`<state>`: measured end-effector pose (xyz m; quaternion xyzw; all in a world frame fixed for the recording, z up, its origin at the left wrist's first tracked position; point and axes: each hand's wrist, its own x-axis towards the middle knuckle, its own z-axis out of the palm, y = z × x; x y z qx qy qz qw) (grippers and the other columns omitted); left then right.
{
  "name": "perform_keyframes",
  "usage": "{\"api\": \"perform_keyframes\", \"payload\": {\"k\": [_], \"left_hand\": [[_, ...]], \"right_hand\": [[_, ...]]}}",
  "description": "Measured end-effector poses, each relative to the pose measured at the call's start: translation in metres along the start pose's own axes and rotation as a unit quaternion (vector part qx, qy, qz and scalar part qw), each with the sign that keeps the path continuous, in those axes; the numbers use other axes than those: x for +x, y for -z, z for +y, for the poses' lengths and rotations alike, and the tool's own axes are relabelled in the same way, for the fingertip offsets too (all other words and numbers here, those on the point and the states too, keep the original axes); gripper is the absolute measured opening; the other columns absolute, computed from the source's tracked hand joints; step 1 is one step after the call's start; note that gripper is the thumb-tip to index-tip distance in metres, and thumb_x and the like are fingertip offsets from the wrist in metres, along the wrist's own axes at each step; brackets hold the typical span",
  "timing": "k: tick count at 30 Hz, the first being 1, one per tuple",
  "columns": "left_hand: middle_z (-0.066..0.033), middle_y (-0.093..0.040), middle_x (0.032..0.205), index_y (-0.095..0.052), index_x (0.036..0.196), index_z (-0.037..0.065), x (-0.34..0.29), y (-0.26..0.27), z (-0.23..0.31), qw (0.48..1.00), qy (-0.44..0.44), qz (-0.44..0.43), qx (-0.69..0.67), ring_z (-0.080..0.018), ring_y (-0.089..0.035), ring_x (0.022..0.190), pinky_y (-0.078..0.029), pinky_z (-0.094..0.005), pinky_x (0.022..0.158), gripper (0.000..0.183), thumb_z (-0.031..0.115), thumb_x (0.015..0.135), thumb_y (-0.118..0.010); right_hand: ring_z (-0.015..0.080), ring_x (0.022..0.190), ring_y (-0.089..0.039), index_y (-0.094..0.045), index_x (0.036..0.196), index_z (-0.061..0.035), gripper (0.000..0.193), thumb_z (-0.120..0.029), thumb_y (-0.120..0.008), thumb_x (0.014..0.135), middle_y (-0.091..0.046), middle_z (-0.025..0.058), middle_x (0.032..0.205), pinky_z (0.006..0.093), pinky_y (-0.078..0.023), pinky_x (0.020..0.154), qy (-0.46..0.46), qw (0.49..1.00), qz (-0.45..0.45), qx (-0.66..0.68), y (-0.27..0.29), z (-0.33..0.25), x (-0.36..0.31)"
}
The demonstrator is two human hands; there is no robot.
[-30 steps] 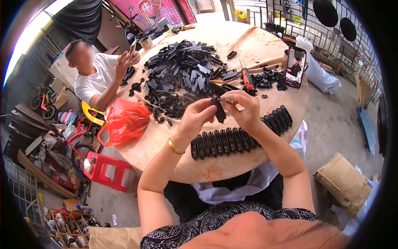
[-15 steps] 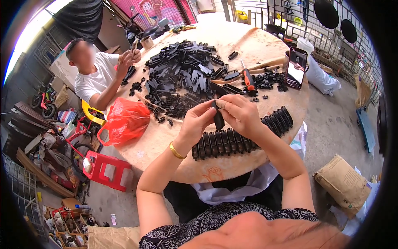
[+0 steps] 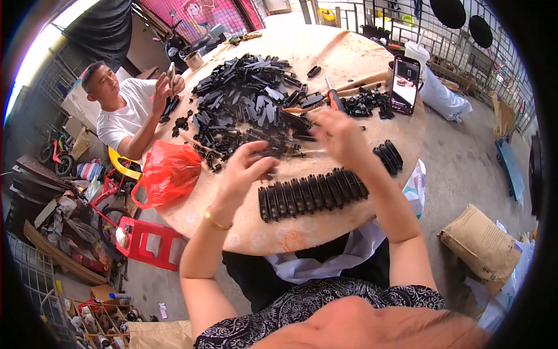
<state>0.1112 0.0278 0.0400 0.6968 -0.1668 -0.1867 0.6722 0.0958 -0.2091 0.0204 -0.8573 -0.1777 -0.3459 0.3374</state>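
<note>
My left hand (image 3: 237,177) hovers over the near edge of a large heap of black plastic pieces (image 3: 244,96), its fingers apart. A small dark shape beside its fingertips is blurred, and I cannot make out whether the hand touches it. My right hand (image 3: 343,138) is raised to the right of the heap, fingers spread and somewhat smeared. Just beyond it lies a screwdriver (image 3: 335,100) with an orange and black handle. Below both hands, a row of black ribbed plastic parts (image 3: 299,198) lies side by side; my right forearm hides part of it.
A pile of small black parts (image 3: 372,103) sits near a propped phone (image 3: 405,84). A red plastic bag (image 3: 171,174) rests on the cloth-covered round table (image 3: 232,235). Across at the left sits another person (image 3: 125,107) holding a phone. A red stool (image 3: 145,241) stands on the floor.
My hands were together around a black plastic piece above the row. They have parted: the left moved left, the right moved up toward the screwdriver. The piece is no longer seen between them.
</note>
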Motion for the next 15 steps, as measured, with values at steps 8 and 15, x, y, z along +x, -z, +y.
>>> {"api": "perform_keyframes", "payload": {"k": [8, 15], "left_hand": [[-0.0073, -0.060, 0.088, -0.050, 0.110, -0.003, -0.044, 0.052, -0.028, 0.986, 0.142, 0.037, 0.076, -0.0107, -0.057, 0.074, -0.049, -0.0224, 0.067, 0.032, 0.009, 0.081, -0.058], [-0.0136, -0.063, 0.087, -0.058, 0.102, -0.001, -0.045, 0.036, -0.037, 0.959, 0.071, 0.052, 0.269, -0.0145, -0.059, 0.075, -0.047, -0.0252, 0.069, 0.023, 0.007, 0.080, -0.057]], "right_hand": [[0.0269, 0.081, -0.061, -0.065, 0.085, -0.0083, 0.016, -0.008, -0.052, 0.076, -0.060, 0.0136, 0.087, 0.0354, -0.050, 0.068, -0.170, 0.902, -0.250, -0.307, -0.003, 0.040, -0.006], [0.0284, 0.077, -0.063, -0.065, 0.080, -0.0022, 0.013, -0.009, -0.056, 0.074, -0.064, 0.0159, 0.082, 0.0354, -0.051, 0.066, -0.146, 0.901, -0.247, -0.327, -0.007, 0.036, -0.005]]}}
